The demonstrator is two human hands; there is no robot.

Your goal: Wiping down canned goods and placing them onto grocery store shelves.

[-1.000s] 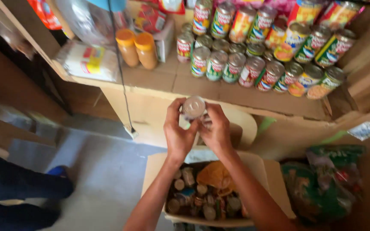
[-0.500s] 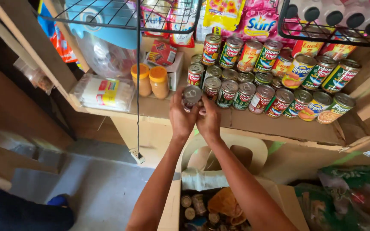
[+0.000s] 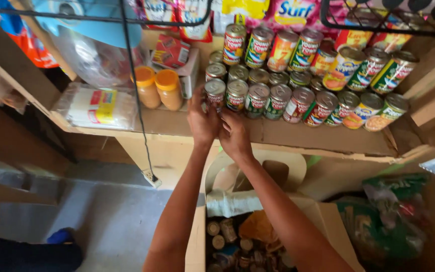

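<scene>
Head view: can (image 3: 214,93) above left hand (image 3: 203,121); seemingly gripped.

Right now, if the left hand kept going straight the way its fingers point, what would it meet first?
The left hand points up toward the back of the shelf, and it would first meet the can at the left end of the front row, which its fingertips already seem to touch. Two orange-lidded jars stand to the left, out of that line.

1. The small round metal can (image 3: 214,93) between the hands has a silver lid and a red-and-green label.
2. The two squat plastic jars (image 3: 158,88) are orange with paler orange lids.
3. The bare wooden shelf (image 3: 298,135) is tan-brown.
4. The flat plastic-wrapped packet (image 3: 96,107) is white with red and yellow print.
</scene>
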